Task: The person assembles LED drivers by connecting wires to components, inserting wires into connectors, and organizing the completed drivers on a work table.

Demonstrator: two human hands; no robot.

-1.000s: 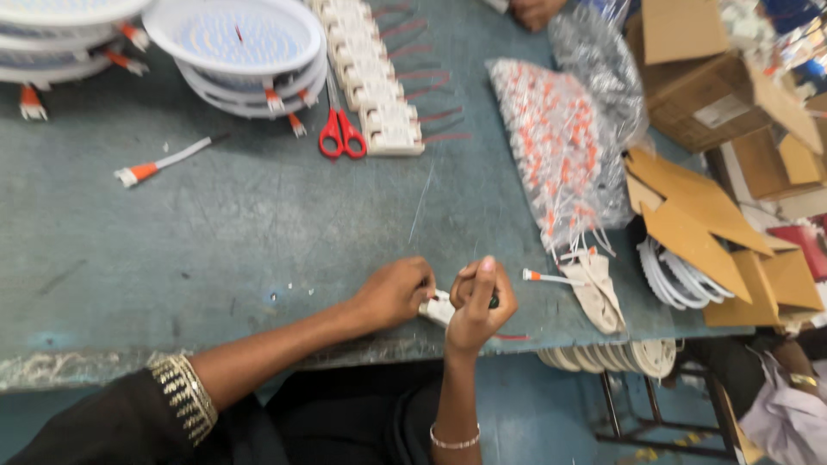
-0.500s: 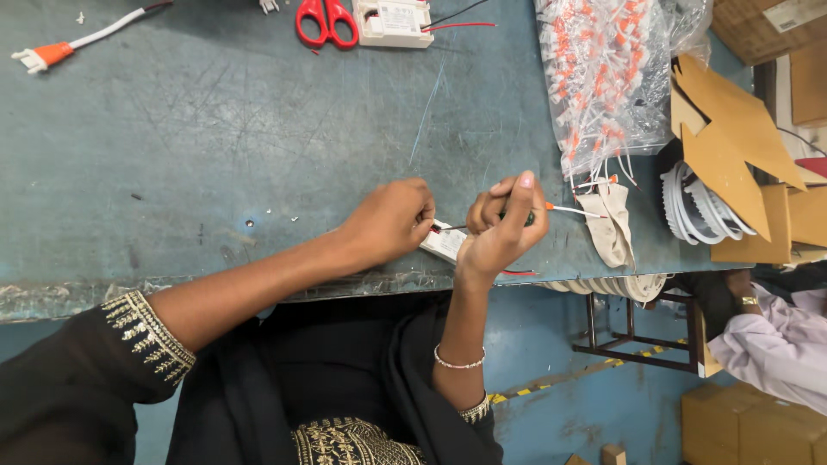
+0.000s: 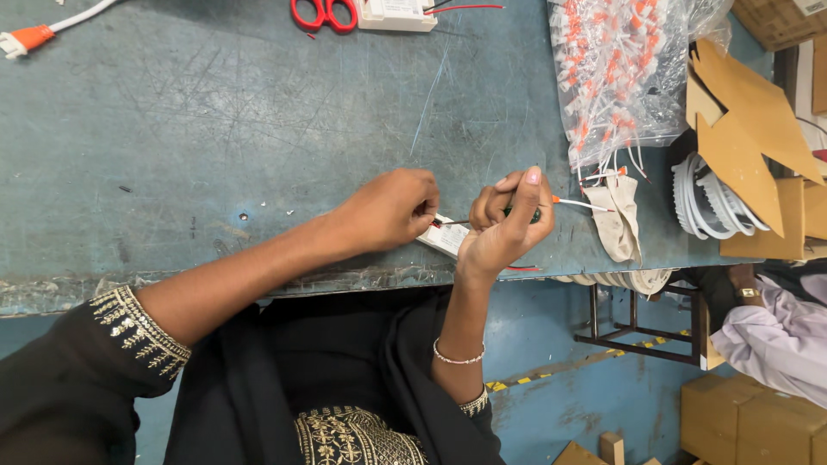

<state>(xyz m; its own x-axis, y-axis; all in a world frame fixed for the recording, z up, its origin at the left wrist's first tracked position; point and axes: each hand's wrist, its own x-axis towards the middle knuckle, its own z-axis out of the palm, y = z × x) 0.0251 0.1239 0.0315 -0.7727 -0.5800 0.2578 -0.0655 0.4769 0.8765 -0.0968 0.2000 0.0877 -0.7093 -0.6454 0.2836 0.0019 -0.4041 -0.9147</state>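
Nearby, scissors lie beyond both hands.

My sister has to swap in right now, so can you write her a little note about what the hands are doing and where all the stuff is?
Left hand: pinching a thin wire at the small white box on the table's near edge.
Right hand: closed on a dark tool, beside an orange-tipped wire.
Bag of orange-tipped connectors lies far right; red scissors at the far edge.
Done: wire and box in hand.
Left: whether the wire is joined cannot be seen.
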